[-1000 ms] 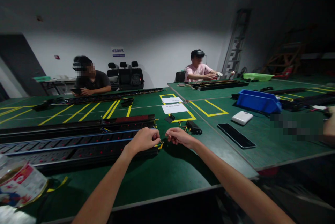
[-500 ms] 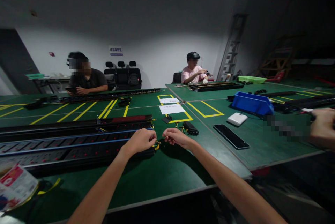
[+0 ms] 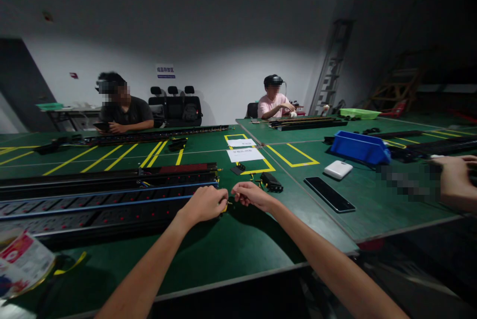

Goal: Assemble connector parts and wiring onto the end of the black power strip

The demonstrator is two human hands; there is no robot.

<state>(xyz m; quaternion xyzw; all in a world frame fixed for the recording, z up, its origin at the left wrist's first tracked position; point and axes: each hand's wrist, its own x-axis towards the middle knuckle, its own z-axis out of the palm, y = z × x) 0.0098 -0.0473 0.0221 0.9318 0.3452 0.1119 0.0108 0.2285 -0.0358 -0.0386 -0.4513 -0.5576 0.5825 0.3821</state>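
My left hand (image 3: 208, 203) is closed in a pinch at the right end of a long black socket strip (image 3: 145, 214) with red dots along it. A thin yellow-green wire (image 3: 224, 208) sticks out beneath its fingertips. Just to the right, my right hand (image 3: 251, 195) has its fingers curled together, a small gap away from the left fingertips; whether anything is between them is too small to tell. Behind my right hand lies a small black part (image 3: 271, 182) with short coloured wires.
Another dark strip (image 3: 179, 169) lies behind. To the right are a black phone (image 3: 329, 194), a white box (image 3: 337, 169) and a blue bin (image 3: 359, 147). A co-worker's hand (image 3: 458, 182) shows at the right edge. Two people sit across the green table (image 3: 208, 264).
My left hand has shifted slightly right, closer to the right hand, and now covers more of the wires. My right hand stays nearly still. The far person in pink has lowered a hand.
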